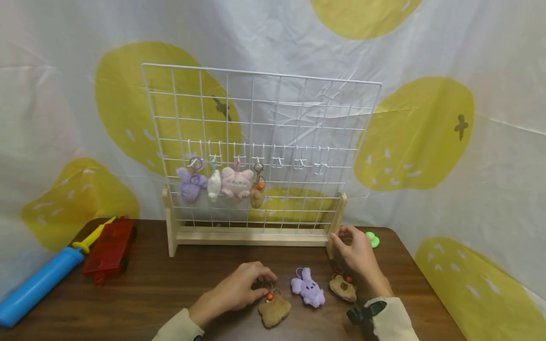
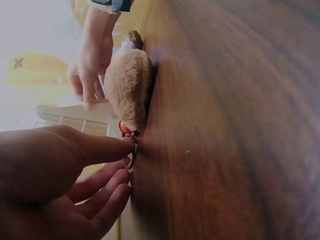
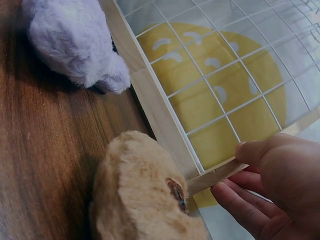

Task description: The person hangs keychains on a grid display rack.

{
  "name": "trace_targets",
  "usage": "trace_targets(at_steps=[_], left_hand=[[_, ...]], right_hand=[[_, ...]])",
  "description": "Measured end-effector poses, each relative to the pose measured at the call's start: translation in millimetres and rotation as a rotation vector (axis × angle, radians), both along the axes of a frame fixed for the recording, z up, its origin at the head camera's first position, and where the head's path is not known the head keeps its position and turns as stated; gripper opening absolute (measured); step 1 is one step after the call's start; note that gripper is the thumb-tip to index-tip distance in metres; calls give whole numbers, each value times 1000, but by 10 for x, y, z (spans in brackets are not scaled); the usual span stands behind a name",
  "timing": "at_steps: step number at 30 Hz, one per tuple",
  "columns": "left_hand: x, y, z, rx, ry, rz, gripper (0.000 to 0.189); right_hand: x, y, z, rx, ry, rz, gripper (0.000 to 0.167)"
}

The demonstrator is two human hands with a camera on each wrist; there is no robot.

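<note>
My left hand is low over the table, thumb and fingertips pinching the metal ring of a brown plush keychain with an orange bead. In the left wrist view the plush lies on the wood beyond the thumb. My right hand grips the right wooden foot of a white wire grid rack, thumb on one side and fingers on the other. Between the hands lie a purple plush keychain and another brown plush keychain, both on the table.
Hooks on the grid hold a purple plush, a white one, a pink one and a small brown one; hooks to their right carry nothing. A red toy cart and blue tube lie left, a green item right.
</note>
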State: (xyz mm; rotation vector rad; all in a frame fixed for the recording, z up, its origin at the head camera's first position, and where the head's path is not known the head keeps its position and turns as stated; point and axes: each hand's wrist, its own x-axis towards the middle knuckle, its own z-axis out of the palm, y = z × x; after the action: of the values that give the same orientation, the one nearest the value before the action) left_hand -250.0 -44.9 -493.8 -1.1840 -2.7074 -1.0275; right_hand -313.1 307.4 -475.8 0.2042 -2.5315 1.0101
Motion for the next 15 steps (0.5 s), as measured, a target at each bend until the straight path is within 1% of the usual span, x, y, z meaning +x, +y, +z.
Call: trace_targets(at_steps=[2,5,9,15], left_hand=[[3,5,-3,3,-6,2,28],[6,8,1,33,-23,6,27],[8,1,9,94,-74,12,27],[-4,-18,22,126,-134,29,27]], right_hand=[[7,6,-8,0,-2,-3,20],[15,12,-14,0,-3,-6,20],[12,11,-13,9,0,-7,21],[-9,6,-11,9,10,-3,21]])
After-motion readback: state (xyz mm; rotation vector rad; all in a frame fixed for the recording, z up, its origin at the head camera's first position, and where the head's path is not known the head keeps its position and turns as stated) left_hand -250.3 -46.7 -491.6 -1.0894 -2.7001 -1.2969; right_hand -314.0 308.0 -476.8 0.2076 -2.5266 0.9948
